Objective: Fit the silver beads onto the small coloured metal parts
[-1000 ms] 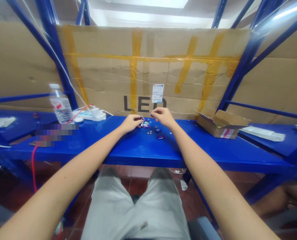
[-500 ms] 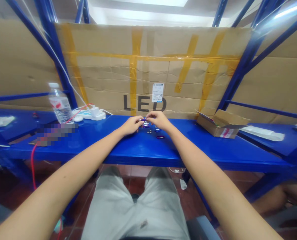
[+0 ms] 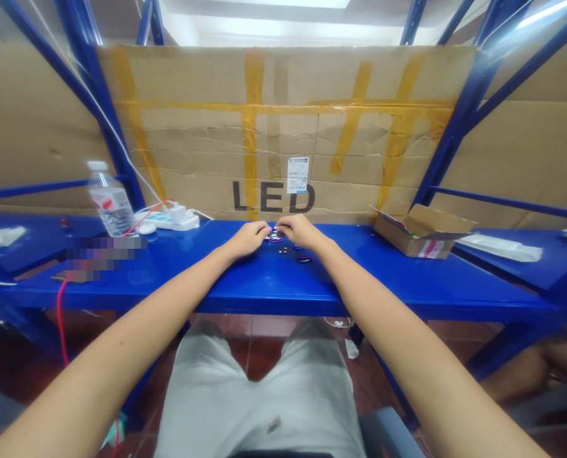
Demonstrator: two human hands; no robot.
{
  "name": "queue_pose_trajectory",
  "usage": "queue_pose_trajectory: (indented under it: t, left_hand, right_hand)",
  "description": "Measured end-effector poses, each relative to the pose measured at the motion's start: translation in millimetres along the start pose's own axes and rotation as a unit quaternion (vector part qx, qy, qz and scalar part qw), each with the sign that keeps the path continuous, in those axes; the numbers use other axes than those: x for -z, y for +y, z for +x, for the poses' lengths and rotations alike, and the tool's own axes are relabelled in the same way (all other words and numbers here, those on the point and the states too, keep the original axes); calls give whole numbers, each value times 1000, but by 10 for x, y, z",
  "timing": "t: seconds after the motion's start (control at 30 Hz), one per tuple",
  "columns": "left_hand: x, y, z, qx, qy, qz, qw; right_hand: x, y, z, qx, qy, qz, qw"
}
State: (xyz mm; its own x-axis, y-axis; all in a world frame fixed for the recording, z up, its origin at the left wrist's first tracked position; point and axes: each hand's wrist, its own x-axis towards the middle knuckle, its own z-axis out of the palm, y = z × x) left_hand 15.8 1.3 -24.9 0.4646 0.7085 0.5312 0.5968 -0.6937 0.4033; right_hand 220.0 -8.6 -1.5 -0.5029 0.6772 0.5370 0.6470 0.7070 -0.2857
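Hands (image 3: 250,239) nearly tog., shiny pcs (image 3: 276,240) — btwn

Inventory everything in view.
Table: one, blue, in front
Shiny pieces: several, purple and silver, centre
Tiny bits: few, colour unclear, centre
Box: one, brown, right
Bottle: one, clear, left
Power strip: one, white, beside bottle
Cables: several, red or white, mostly left
Flat items: several, white, both sides
Cardboard: several panels, brown, behind
Posts: several, blue, both sides
Another person's limbs: count unclear, bare, right
Trousers: one pair, grey, below
Left hand: one, bare, centre
Right hand: one, bare, centre
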Motion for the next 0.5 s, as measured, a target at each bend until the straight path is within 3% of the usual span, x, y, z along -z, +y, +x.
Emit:
queue_pose_trajectory:
  t: [0.27, 0.5]
  left_hand:
    - [10, 48, -45, -61, -7, 15, 998]
    - [39, 125, -65, -138, 10, 46, 989]
  right_hand:
    - [41, -29, -44, 37, -46, -33, 998]
    - [66, -40, -49, -5, -45, 62, 997]
